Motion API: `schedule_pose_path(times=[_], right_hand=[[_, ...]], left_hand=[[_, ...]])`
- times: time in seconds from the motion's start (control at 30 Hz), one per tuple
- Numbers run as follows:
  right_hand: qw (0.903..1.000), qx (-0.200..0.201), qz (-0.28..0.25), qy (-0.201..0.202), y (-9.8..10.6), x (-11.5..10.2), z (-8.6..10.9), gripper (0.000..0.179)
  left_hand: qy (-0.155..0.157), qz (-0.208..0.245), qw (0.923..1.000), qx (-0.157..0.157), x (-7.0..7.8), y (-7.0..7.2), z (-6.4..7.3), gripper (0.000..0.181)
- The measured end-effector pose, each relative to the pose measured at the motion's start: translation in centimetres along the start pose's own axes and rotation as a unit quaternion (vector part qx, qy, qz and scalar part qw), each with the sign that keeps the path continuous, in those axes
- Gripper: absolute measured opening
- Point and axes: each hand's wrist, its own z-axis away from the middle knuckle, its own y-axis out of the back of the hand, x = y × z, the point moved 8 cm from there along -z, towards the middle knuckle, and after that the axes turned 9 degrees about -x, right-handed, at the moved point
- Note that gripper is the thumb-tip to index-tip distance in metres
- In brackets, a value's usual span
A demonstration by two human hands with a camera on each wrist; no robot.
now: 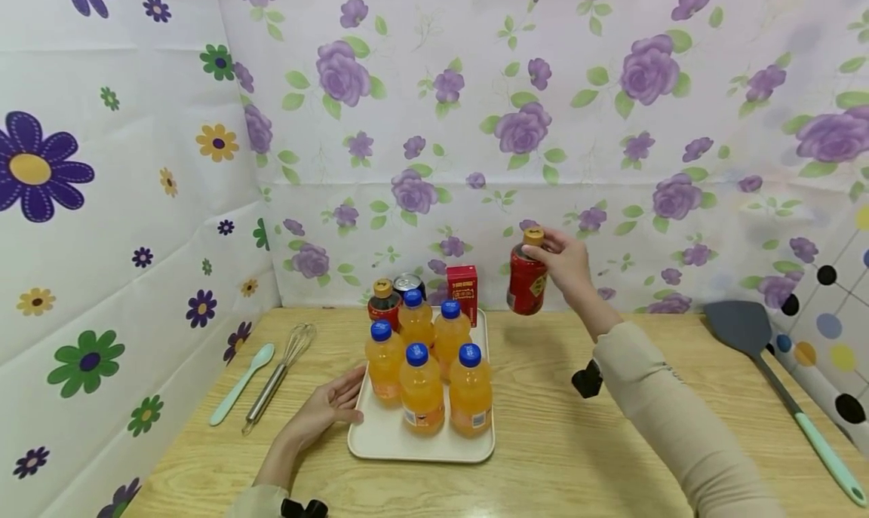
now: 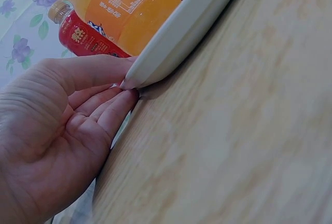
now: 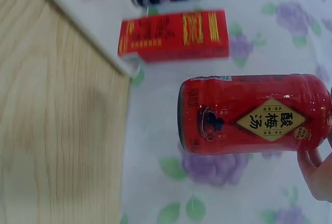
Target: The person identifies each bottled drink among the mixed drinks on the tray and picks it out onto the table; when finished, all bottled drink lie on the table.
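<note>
My right hand [image 1: 565, 265] grips a red bottle [image 1: 526, 283] near its gold cap and holds it above the table, right of the tray. In the right wrist view, the label of the red bottle [image 3: 254, 114] shows a gold diamond. My left hand [image 1: 327, 406] pinches the left rim of the cream tray [image 1: 380, 446], thumb above and fingers at the edge. Several orange drink bottles [image 1: 422, 390] with blue caps stand on the tray. Behind them are a second red bottle [image 1: 384, 304], a dark can [image 1: 409, 283] and a red carton [image 1: 463, 292].
Left of the tray, a pale green spoon [image 1: 242, 384] and a metal whisk [image 1: 280, 378] lie on the wooden table [image 1: 543, 458]. A grey spatula [image 1: 740, 328] with a mint handle lies at the far right. Flowered sheeting [image 1: 434, 126] rises behind the table.
</note>
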Motion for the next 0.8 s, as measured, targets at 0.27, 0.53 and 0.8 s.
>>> schedule_pose_path(times=[0.27, 0.53, 0.8], right_hand=[[0.9981, 0.046, 0.033, -0.024, 5.7, 0.4, 0.4, 0.061], [0.9916, 0.094, 0.053, -0.070, 10.6, 2.1, 0.8, 0.063], [0.9874, 0.104, 0.056, -0.105, 14.3, 4.1, 1.5, 0.069]], left_hand=[[0.004, -0.004, 1.0000, 0.002, 0.1, -0.1, 0.0, 0.093], [0.009, -0.006, 0.9999, 0.006, 0.0, 0.0, 0.0, 0.093], [0.010, -0.003, 0.9999, 0.001, 0.1, -0.2, 0.0, 0.093]])
